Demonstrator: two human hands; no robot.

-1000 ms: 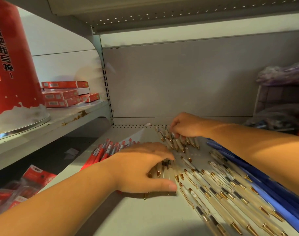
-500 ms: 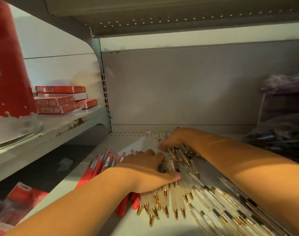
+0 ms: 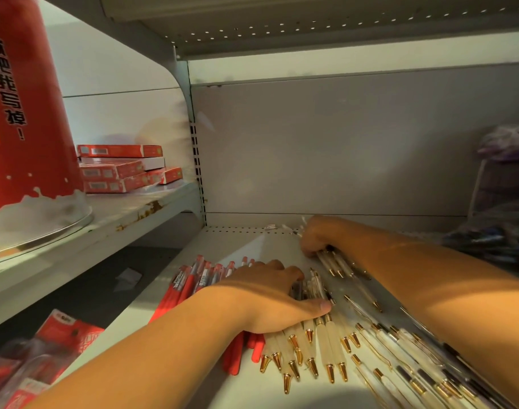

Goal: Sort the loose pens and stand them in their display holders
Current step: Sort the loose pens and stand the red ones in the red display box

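Red pens [image 3: 190, 286], too overlapped to count, are lying beside and beneath the left hand [image 3: 270, 299], which is pressing palm-down on about 12 fanned gold-tipped pens [image 3: 320, 346]; farther back, the right hand [image 3: 317, 237] is gripping at least 3 more.

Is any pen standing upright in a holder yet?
No: the gold-tipped pens and the red pens lie on the shelf, and no holder is in view.
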